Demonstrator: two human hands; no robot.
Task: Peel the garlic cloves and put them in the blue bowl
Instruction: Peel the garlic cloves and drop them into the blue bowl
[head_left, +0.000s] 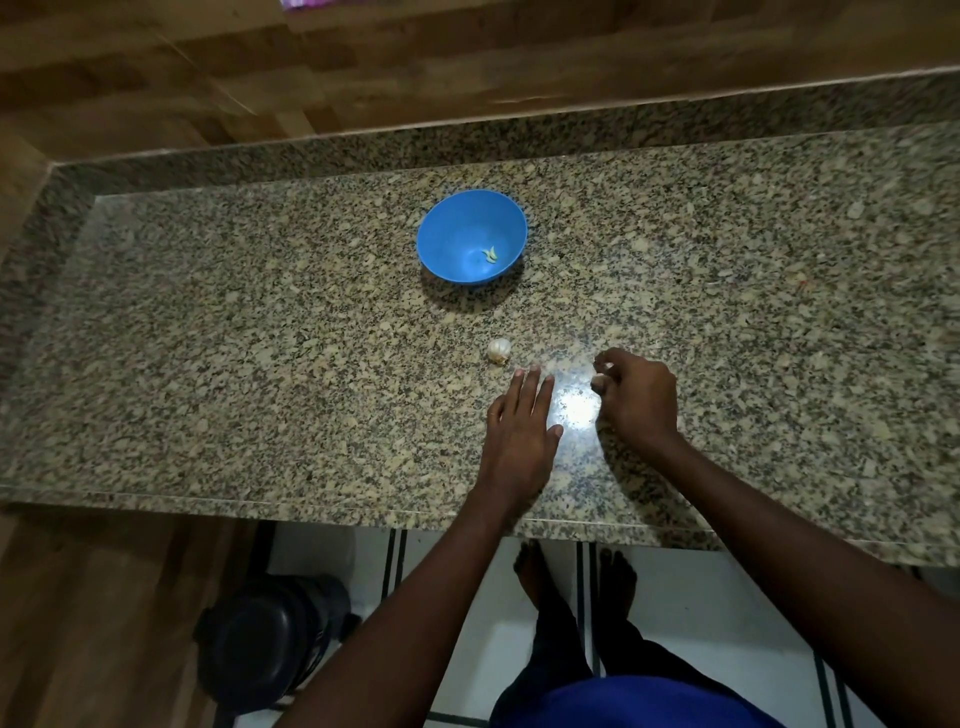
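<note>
Garlic: a small white papery garlic bulb (499, 351) lies on the speckled granite countertop (208, 332), just beyond the fingertips of the left hand (521, 431) and a bit to their left. It looks roundish, so I see no clear long axis. The left hand is flat on the stone, fingers straight and together, holding nothing, and it is clearly the nearer hand to the bulb. The right hand (636, 397) is off to the right, fingers curled, and it pinches a small pale garlic clove (598, 382) at its fingertips; whether the skin is already off I cannot tell, the clove is too small in this view. So the two hands are apart, w/ a bright glare patch on the stone between them. Farther away, approx. straight ahead of the bulb, stands the round blue plastic bowl (447, 228). Inside it lie a few pale peeled cloves (491, 254), near its right inner wall.
</note>
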